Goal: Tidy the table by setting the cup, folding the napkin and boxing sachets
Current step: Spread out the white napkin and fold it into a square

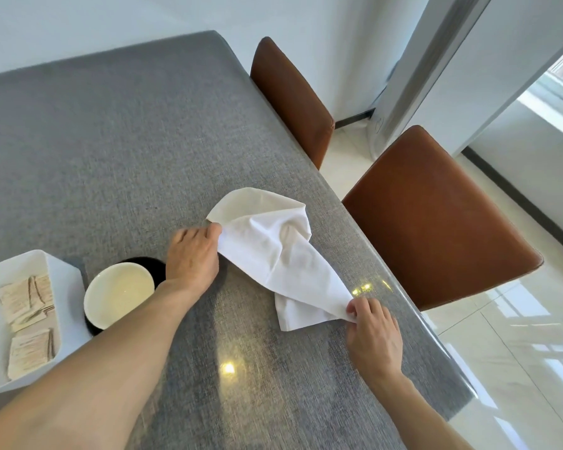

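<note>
head view: napkin point(273, 251) stretched between left hand point(192, 258) and right hand point(372, 332) grips.

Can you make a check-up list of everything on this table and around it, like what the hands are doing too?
Surface: grey table, glossy with light glints near the front.
Job's things: white napkin rumpled, partly lifted, not yet folded; white cup on a black saucer; sachets already lying in the white box at the left edge.
Clutter: nothing seen.
Grippers: left hand pinches a far napkin edge; right hand pinches a near corner.
Cables: nothing seen.
Surroundings: two brown chairs along the table's right side, pale shiny floor, white walls.
</note>
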